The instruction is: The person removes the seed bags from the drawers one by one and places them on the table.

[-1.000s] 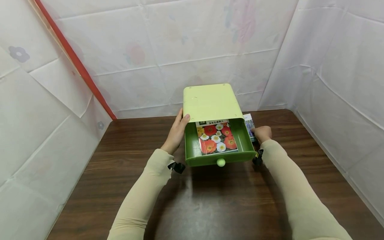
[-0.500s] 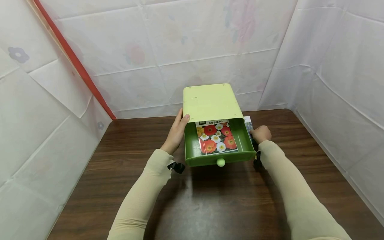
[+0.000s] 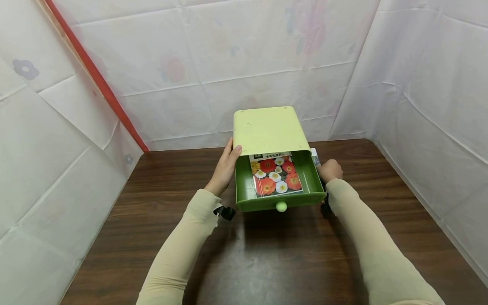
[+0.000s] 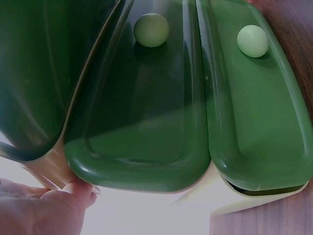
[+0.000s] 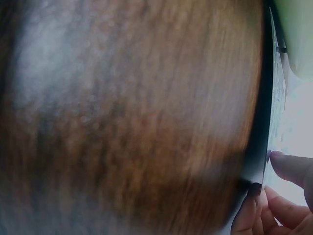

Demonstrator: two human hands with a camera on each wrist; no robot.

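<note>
Smooth, glossy plastic-looking drawer [image 3: 255, 206] here, satin-smooth casing [image 3: 270, 129] above it, printed paper-looking flower packet [image 3: 276, 176] inside, shiny wood-grain desk [image 3: 248, 262], creased matt sheeting [image 3: 248, 55] behind

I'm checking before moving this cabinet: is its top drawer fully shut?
No, in the head view the top drawer sticks out from the pale green cabinet, showing a flower-printed packet inside.

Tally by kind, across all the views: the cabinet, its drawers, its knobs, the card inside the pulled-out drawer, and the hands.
Cabinet: 1
Drawers: 3 (top drawer, middle drawer, bottom drawer)
Knobs: 3 (top knob, middle knob, bottom knob)
Flower card: 1
Hands: 2 (left hand, right hand)
Total: 10
</note>
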